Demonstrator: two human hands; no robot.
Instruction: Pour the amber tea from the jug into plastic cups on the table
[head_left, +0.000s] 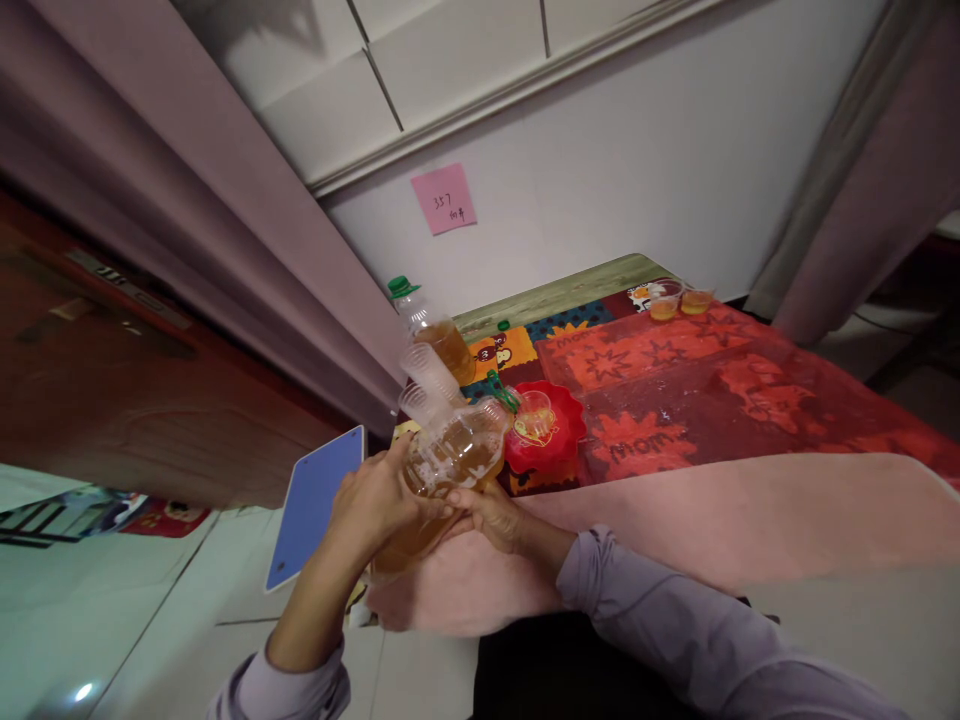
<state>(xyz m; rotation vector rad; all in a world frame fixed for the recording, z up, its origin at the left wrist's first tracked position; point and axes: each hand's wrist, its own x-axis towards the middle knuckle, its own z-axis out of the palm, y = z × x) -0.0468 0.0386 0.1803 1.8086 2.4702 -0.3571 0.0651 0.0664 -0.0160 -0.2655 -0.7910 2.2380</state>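
Grips a tilted bottle of amber liquid, with fingers of left hand and right hand clamped on it. Points its neck toward a clear cup in the red bowl on the surface. Beyond, shows stacked cups near the green-capped bottle; farther right, two part-filled cups.

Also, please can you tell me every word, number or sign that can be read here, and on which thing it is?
"357": pink note on the wall; the handwriting under it is too small to read surely.
"WOW": red table cover, near its middle; a similar word farther back is unclear.
Label on the brown panel: too blurred.
Held bottle: no readable text.
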